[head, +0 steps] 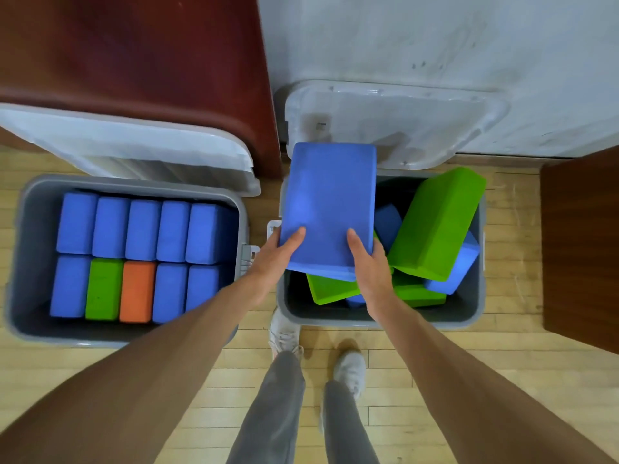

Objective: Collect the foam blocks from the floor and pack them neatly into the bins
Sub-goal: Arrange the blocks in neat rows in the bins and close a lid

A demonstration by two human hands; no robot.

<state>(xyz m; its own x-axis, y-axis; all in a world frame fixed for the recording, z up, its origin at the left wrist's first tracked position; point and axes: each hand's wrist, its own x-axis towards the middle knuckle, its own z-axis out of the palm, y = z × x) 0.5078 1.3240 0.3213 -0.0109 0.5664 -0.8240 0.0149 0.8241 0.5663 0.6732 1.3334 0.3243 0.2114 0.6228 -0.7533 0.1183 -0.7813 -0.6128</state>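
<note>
Both my hands hold a blue foam block (330,199) flat above the right grey bin (378,319). My left hand (278,254) grips its near left corner, thumb on top. My right hand (370,262) grips the near right corner the same way. Under the block, the right bin holds a loose jumble: a large green block (438,222) tilted on top, other green blocks (330,289) and blue blocks (459,266) below. The left grey bin (30,209) holds upright blocks packed in two neat rows, mostly blue (140,229), with one green (104,289) and one orange (137,291).
Each bin's clear lid leans behind it: the left lid (127,145) and the right lid (402,118). A dark red panel (134,55) and a grey wall (435,38) stand behind. Brown furniture (582,242) sits at the right. My feet (348,370) stand on the wooden floor.
</note>
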